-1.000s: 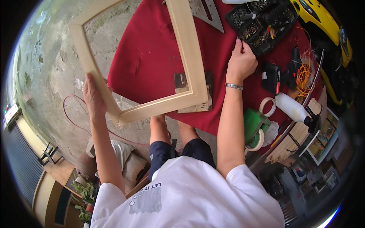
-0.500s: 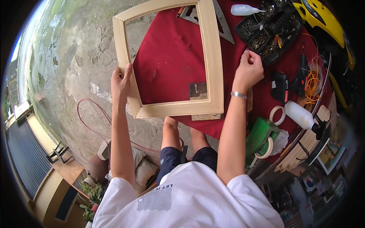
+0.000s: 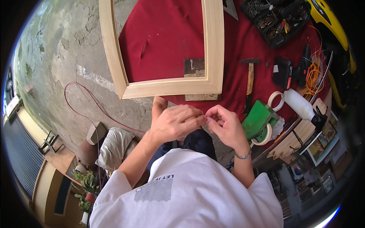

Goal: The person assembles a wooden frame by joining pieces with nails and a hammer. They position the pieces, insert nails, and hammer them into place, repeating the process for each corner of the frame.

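In front of my belly, just off the table's near edge, my two hands meet at the fingertips. My left hand (image 3: 176, 123) has its fingers closed together, back side up. Thumb and fingers pinch together on my right hand (image 3: 227, 127), and whatever lies between the fingertips is too small to make out. Beyond them a pale wooden frame (image 3: 214, 49) rests untouched on the red cloth (image 3: 163, 41), its left part sticking out past the cloth. A small wooden block (image 3: 201, 97) lies beneath the frame's near right corner.
To the right lie a hammer (image 3: 249, 83), a green tape dispenser (image 3: 259, 119), a tape roll (image 3: 276, 101), a white spray bottle (image 3: 299, 104), a black battery pack (image 3: 282, 72) and tangled orange cord (image 3: 313, 79). A black tray of screws (image 3: 279, 38) stands farther back.
My left hand has let go of the wooden frame and come to my body. My right hand has moved from beside the screw tray to meet it. The hammer has come into sight.
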A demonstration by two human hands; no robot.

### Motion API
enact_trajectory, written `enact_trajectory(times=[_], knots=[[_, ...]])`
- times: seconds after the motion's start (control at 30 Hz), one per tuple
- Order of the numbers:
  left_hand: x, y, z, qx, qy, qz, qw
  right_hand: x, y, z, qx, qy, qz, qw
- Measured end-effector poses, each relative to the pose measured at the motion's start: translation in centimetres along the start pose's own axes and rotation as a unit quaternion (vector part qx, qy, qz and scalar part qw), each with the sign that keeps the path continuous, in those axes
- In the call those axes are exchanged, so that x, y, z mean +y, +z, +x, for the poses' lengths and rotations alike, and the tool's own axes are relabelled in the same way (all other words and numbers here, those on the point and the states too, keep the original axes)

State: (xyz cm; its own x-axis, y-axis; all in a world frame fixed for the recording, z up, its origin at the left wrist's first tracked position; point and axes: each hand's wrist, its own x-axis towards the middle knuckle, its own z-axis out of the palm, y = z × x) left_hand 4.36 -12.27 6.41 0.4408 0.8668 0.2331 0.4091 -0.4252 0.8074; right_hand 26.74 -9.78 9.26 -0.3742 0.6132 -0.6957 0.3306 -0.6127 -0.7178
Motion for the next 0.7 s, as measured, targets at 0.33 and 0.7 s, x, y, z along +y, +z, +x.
enact_trajectory(times=[0.33, 0.7], knots=[[0.0, 2.4, -1.5, -0.004, -0.087, -0.105, 0.991, 2.8, -1.0, -0.1, -0.058, 0.021, 0.125, 0.99], [1.3, 6.6, -1.1, 0.203, -0.305, -0.412, 0.834, 3.0, 0.1, 0.5, 0.095, -0.199, 0.014, 0.975]])
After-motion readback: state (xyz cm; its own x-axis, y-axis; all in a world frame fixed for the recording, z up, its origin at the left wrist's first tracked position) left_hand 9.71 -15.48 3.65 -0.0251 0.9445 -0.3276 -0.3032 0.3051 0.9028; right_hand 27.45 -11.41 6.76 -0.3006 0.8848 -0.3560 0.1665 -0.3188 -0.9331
